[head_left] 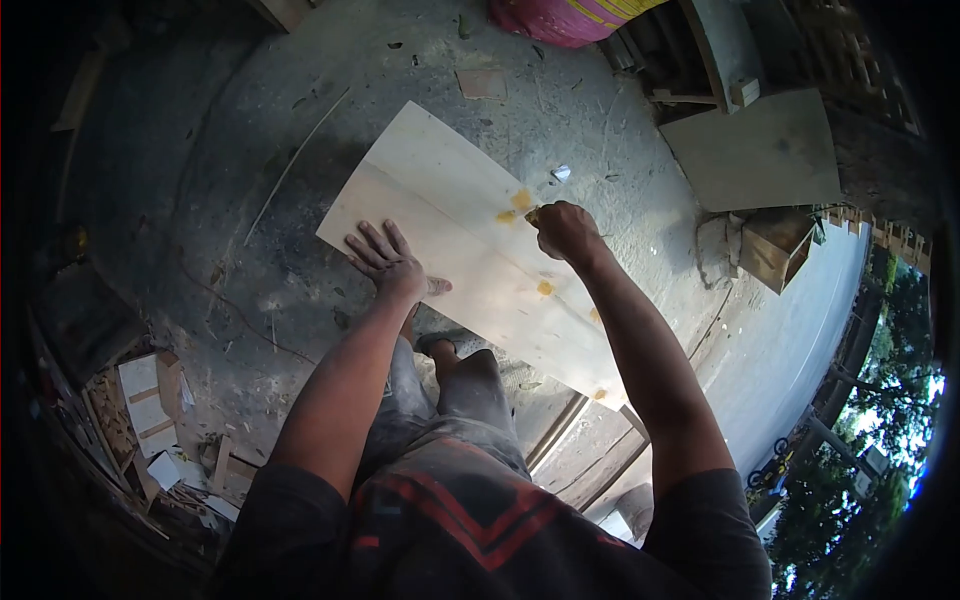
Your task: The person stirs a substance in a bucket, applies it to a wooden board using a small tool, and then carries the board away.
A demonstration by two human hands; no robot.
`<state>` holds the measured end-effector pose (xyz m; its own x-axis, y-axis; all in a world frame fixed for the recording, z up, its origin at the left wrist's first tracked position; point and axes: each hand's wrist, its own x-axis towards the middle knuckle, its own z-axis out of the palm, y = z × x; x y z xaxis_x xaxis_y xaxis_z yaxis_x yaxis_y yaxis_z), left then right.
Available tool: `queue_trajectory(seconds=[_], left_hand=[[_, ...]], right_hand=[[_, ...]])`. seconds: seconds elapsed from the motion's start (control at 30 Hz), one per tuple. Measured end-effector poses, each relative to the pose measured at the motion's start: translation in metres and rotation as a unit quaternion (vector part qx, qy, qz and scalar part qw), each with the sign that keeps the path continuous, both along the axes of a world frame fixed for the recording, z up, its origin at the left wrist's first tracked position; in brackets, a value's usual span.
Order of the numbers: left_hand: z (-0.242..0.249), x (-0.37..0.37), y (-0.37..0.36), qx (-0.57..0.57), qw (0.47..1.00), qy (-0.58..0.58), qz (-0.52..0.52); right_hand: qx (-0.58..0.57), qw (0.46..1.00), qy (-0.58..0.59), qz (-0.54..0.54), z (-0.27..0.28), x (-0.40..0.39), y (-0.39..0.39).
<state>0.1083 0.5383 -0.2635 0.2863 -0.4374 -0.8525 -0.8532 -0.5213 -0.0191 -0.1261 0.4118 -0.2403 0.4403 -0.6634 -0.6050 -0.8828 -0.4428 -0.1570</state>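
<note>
Pale, flat rectangular board slants before us, above the grey concrete floor. At left, our left hand presses flat on it, grip open, fingers spread, grasping nothing. Rightward, yellow-brown patches mark its surface. Beside the upper patches, our right hand curls closed; we cannot tell what its grip holds.

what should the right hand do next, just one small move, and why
Probably shift the right hand onto the nearest yellowish patches: it sits beside them, apparently pinching something small, while the left hand presses flat on the pale board.
</note>
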Motion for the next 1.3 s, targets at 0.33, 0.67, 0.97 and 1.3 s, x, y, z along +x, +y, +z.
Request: queue_trajectory(seconds=[0.33, 0.67, 0.97, 1.3], left_hand=[[-0.003, 0.000, 0.009, -0.034, 0.999, 0.012, 0.010], [0.008, 0.009, 0.008, -0.069, 0.998, 0.011, -0.005], [0.004, 0.014, 0.017, -0.081, 0.996, 0.047, 0.006], [-0.001, 0.014, 0.010, -0.058, 0.997, 0.050, 0.001]], right_hand=[[-0.028, 0.996, -0.016, -0.077, 0.017, 0.024, 0.007], [0.211, 0.919, -0.199, -0.268, 0.046, 0.112, -0.013], [-0.120, 0.980, -0.155, -0.036, -0.060, 0.185, 0.001], [0.041, 0.995, 0.059, 0.074, 0.006, 0.225, -0.075]])
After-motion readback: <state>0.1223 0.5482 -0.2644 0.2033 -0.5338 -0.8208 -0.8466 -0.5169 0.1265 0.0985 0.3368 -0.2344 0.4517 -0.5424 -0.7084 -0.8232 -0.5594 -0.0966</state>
